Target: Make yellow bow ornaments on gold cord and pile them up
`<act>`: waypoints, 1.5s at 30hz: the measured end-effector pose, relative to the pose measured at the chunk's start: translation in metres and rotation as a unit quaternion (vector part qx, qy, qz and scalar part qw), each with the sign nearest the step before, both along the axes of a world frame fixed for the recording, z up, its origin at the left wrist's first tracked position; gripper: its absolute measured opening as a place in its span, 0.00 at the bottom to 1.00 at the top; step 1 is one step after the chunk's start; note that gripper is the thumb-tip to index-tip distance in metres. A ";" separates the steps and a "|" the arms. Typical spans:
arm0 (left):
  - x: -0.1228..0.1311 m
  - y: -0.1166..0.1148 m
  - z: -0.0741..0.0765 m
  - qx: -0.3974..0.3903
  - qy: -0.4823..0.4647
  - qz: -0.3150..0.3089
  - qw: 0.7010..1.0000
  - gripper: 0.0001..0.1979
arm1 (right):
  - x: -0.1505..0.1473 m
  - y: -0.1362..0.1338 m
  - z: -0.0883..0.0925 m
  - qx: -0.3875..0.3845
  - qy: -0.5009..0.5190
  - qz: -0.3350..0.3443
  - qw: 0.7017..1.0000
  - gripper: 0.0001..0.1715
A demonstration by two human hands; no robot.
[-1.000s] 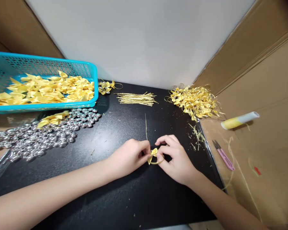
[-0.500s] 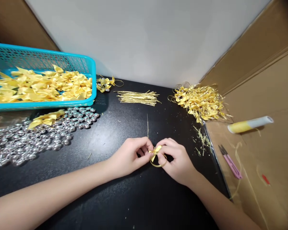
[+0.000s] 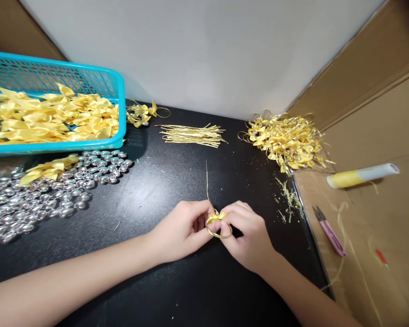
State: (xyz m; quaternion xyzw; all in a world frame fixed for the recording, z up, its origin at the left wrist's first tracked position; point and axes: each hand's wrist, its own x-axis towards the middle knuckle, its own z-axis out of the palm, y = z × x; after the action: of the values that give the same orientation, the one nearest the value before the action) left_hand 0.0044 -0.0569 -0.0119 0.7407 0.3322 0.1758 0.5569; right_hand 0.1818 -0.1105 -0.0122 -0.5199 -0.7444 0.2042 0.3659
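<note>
Between my hands, above the black table, is a small yellow ribbon bow (image 3: 218, 217) with a looped gold cord (image 3: 219, 236) hanging toward me. My left hand (image 3: 194, 225) pinches the bow's left side with thumb and fingertips. From its far side my right hand (image 3: 243, 229) closes on the bow and the loop, fingers bent. A thin straight strand (image 3: 206, 179) sticks up away from me beside the left fingertips. The fingers hide part of the bow, so I cannot make out how cord and ribbon are joined.
A turquoise basket (image 3: 121, 109) of yellow bows stands at left, with silver beads (image 3: 64, 195) before it. Gold cords (image 3: 192, 135) lie at the back; finished-looking looped bows (image 3: 286, 138) are heaped right. Pink thread snips (image 3: 330, 234) and a yellow-white roll (image 3: 363, 175) lie on the right-hand cardboard.
The bow has turned between my fingers, and its loop has swung left and spread. My hands stay close together. The whole view has shifted slightly.
</note>
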 end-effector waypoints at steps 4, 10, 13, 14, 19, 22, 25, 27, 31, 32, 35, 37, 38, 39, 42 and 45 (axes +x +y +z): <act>-0.002 0.001 0.003 0.071 0.019 -0.037 0.997 0.11 | 0.000 -0.001 0.001 0.009 -0.026 0.003 1.000 0.11; -0.001 0.000 0.002 0.102 0.020 -0.039 0.994 0.11 | 0.000 -0.002 0.002 0.026 -0.047 0.014 0.998 0.11; -0.001 0.000 0.001 0.107 0.016 -0.044 0.993 0.12 | -0.001 -0.002 0.001 0.035 -0.050 0.016 0.998 0.11; -0.001 0.001 0.001 0.105 0.013 -0.046 0.993 0.12 | -0.001 -0.003 0.001 0.038 -0.051 0.015 0.998 0.12; -0.002 0.002 -0.001 0.079 -0.018 -0.047 0.996 0.12 | -0.002 -0.002 0.001 0.039 -0.054 0.015 0.998 0.13; -0.001 0.002 -0.003 0.069 -0.033 -0.025 0.997 0.14 | -0.001 -0.002 0.002 0.031 -0.046 0.000 0.998 0.11; 0.000 0.001 -0.004 0.062 -0.030 0.026 0.997 0.16 | -0.001 -0.003 0.006 0.052 -0.051 -0.048 0.996 0.12; 0.001 0.000 -0.004 0.058 -0.026 0.056 0.996 0.16 | -0.002 -0.005 0.008 0.071 -0.056 -0.057 0.994 0.14; 0.003 -0.002 -0.003 0.070 -0.015 0.075 0.995 0.15 | -0.008 -0.009 0.009 0.079 -0.078 -0.055 0.992 0.09; 0.004 -0.002 -0.003 0.079 -0.010 0.076 0.994 0.15 | -0.009 -0.009 0.008 0.075 -0.088 -0.067 0.991 0.11; 0.004 -0.005 -0.005 0.116 -0.004 0.070 0.991 0.14 | -0.011 -0.008 0.005 0.048 -0.103 -0.102 0.988 0.14; 0.004 -0.006 -0.005 0.135 -0.008 0.061 0.989 0.14 | -0.010 -0.007 0.003 0.009 -0.093 -0.110 0.990 0.11; 0.004 -0.007 -0.006 0.143 -0.011 0.058 0.988 0.15 | -0.010 -0.007 0.003 -0.015 -0.081 -0.113 0.990 0.10; 0.004 -0.007 -0.006 0.148 -0.013 0.055 0.987 0.15 | -0.010 -0.006 0.003 -0.041 -0.063 -0.114 0.991 0.09; 0.004 -0.008 -0.006 0.151 -0.016 0.046 0.987 0.15 | -0.010 -0.003 0.004 -0.109 0.008 -0.112 0.988 0.08; 0.005 -0.008 -0.005 0.140 -0.006 0.046 0.989 0.15 | -0.010 0.001 0.005 -0.135 0.062 -0.106 0.983 0.08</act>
State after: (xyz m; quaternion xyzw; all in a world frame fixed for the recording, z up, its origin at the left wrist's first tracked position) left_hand 0.0091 -0.0645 -0.0172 0.7944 0.3345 0.2503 0.4409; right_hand 0.1721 -0.1090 -0.0071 -0.6270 -0.6265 0.2942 0.3576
